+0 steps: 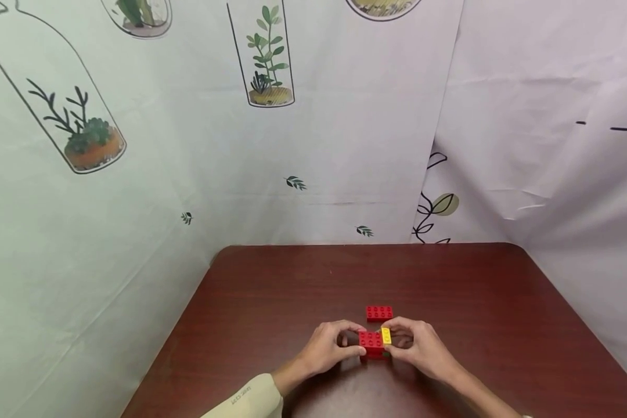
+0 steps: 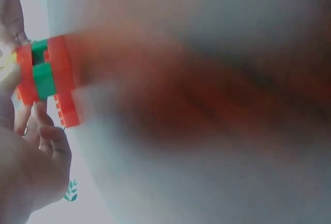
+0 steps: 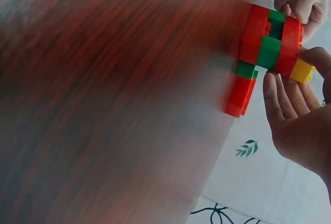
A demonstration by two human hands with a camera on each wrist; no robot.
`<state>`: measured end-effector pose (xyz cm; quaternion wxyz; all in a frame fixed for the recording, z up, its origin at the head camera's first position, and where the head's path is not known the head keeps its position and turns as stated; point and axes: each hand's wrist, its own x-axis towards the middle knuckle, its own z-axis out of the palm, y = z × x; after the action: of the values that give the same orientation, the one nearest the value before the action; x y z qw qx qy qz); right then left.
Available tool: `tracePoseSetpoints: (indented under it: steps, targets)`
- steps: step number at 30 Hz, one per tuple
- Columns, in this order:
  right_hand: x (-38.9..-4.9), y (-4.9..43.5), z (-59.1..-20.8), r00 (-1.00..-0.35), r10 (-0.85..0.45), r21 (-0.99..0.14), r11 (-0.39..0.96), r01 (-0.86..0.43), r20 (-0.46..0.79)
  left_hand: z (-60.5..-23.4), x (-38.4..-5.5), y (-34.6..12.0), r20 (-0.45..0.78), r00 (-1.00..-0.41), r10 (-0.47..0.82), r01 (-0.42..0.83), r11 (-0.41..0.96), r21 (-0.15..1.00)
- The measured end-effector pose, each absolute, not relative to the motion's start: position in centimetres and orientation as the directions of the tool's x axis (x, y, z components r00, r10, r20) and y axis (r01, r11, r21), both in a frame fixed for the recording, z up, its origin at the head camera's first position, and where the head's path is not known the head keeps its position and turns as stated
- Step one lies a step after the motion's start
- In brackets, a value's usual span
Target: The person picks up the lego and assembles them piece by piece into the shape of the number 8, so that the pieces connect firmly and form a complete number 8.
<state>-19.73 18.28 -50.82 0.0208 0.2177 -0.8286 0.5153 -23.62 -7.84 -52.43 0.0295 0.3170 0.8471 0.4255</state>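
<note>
Red-and-green plastic block stack (image 1: 371,339) stands on the red-brown table (image 1: 271,284), my left hand (image 1: 325,349) gripping it, my right hand (image 1: 422,349) pinching its small yellow plastic brick (image 1: 386,336); lopsided pressure could tip it.

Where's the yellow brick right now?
In the head view, the yellow brick is right of centre, at the right end of the stack's top red brick, pinched by the right hand, opposite the left hand.

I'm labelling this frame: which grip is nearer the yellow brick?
Right. The right grip pinches the yellow brick; the left grip is farther off, at the opposite end of the brick stack.
</note>
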Motion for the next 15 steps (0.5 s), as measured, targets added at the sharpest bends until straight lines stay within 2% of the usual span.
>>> tracePoseSetpoints:
  steps: [8, 15]
  targets:
    - [-19.8, 18.3, -51.1, -0.891, -0.345, -0.845, 0.342, -0.411, 0.294, -51.9, -25.2, -7.4, 0.168, -0.802, 0.573, 0.449, 0.393, 0.802]
    - [-19.6, 18.4, -51.5, -0.909, -0.346, -0.860, 0.362, -0.359, 0.233, -51.8, -26.8, -6.2, 0.158, -0.789, 0.593, 0.439, 0.365, 0.821]
